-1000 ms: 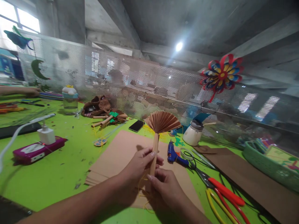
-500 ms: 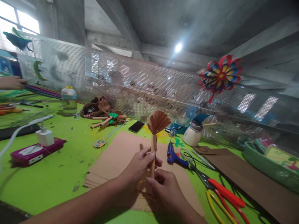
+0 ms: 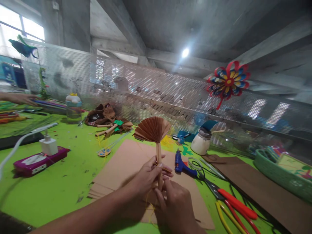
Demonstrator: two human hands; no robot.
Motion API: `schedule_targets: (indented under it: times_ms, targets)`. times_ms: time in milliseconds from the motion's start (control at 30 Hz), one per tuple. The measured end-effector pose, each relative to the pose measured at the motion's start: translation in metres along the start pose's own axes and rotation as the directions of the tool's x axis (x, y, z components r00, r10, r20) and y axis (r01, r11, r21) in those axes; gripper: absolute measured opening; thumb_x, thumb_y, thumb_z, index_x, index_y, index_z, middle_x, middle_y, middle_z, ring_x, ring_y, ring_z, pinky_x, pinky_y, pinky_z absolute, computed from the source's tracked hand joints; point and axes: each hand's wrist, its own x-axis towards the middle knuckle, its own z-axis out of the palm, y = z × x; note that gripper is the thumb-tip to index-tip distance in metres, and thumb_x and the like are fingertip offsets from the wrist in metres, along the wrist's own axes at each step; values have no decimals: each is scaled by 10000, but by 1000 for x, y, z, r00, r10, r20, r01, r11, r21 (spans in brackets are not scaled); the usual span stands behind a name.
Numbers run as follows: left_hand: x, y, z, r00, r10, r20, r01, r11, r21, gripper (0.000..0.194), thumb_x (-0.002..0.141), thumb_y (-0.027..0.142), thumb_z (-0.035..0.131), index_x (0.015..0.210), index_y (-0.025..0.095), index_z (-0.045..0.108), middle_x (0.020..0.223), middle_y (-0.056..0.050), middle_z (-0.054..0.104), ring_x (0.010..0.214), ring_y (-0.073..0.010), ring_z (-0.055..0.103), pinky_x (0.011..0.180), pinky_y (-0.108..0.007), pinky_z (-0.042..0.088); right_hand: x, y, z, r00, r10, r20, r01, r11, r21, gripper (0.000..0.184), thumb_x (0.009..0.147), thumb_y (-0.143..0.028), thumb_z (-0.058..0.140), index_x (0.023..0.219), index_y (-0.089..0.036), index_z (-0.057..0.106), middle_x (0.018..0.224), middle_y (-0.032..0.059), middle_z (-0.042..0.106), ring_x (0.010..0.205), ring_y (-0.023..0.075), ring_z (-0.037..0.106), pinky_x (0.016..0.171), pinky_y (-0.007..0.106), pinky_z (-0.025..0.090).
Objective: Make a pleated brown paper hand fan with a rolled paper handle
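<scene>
A pleated brown paper fan (image 3: 154, 128) stands upright over the stack of brown paper sheets (image 3: 117, 172), its pleats spread in a wide arc. My left hand (image 3: 149, 173) is closed around the middle of its flat handle. Lower down, my right hand (image 3: 177, 199) pinches the handle's bottom end between thumb and fingers. Loose yellow string (image 3: 147, 201) dangles below the handle, near both hands. Just right of the fan, on the green table, lies a blue glue gun (image 3: 181, 165).
Scissors (image 3: 229, 198) with red and yellow handles lie right, beside brown board (image 3: 258, 185) and a green basket (image 3: 270, 169). A white jar (image 3: 201, 143) and phone stand near the mesh partition. Left are a purple power strip (image 3: 41, 159), bottle (image 3: 73, 110) and another person's hand (image 3: 21, 98).
The fan's pleats have turned and now show a much wider face, spread leftward. My right hand has shifted slightly on the handle's lower end. The other person's hand has moved right and lower.
</scene>
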Motion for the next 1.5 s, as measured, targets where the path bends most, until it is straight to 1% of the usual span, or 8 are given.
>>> schedule_targets:
  times_ms: [100,233,367,533,733,1067,1233,1500]
  targets:
    - [-2,1,-1,999,3,40,-2,1000,-26,499,881,386,597,1276,166,385,1025,-140,674,865,-214,664,823,-373,500,0,-4,-3,998,-42,-38,42,999,15,473,999,-435,306,692,-194,573,544,36,605,470,188,585,487,313,278]
    - [1,1,-1,997,-12,79,18,997,-77,503,860,405,628,1212,150,374,997,-162,681,906,-262,680,871,-441,495,0,-8,-6,997,-57,-61,60,997,56,432,992,-374,343,649,-205,544,540,26,582,479,183,570,492,317,270]
    - [5,-2,-4,994,0,108,15,990,-137,510,841,393,659,1173,162,350,964,-155,691,919,-271,685,835,-413,507,0,-7,-5,996,-61,-60,65,995,69,425,993,-366,349,651,-199,540,546,23,585,475,176,569,485,312,255]
    - [6,-5,-7,995,-19,96,33,989,-147,470,860,370,639,1165,160,350,960,-159,692,878,-253,693,815,-399,510,0,-6,-5,996,-68,-55,73,992,99,408,984,-350,372,647,-194,541,547,22,590,471,178,573,479,315,248]
    - [2,-2,-3,997,-36,63,44,992,-122,482,861,392,632,1198,161,376,974,-157,680,891,-256,687,810,-387,512,-1,-8,-7,999,-37,33,34,994,105,355,960,-323,411,668,-190,562,567,31,611,492,187,592,490,316,262]
    - [2,-2,0,998,-27,51,32,994,-100,383,916,338,550,1207,158,379,954,-153,693,834,-223,693,808,-390,525,-2,-8,-6,998,9,58,-17,991,134,422,979,-387,369,678,-184,585,583,42,630,509,195,611,503,314,287]
    - [2,1,-1,998,-39,50,44,993,-106,414,883,343,597,1185,146,395,938,-153,688,824,-233,692,794,-385,516,-1,-8,-7,1000,-5,20,3,995,99,466,993,-401,335,654,-186,571,566,45,622,496,193,606,499,317,287]
    - [0,2,2,998,-46,32,50,989,-142,379,870,325,616,1140,161,408,885,-119,681,770,-208,683,745,-353,518,-3,-7,-7,997,5,73,-13,994,110,403,977,-367,376,678,-186,575,584,46,637,509,196,609,504,312,295]
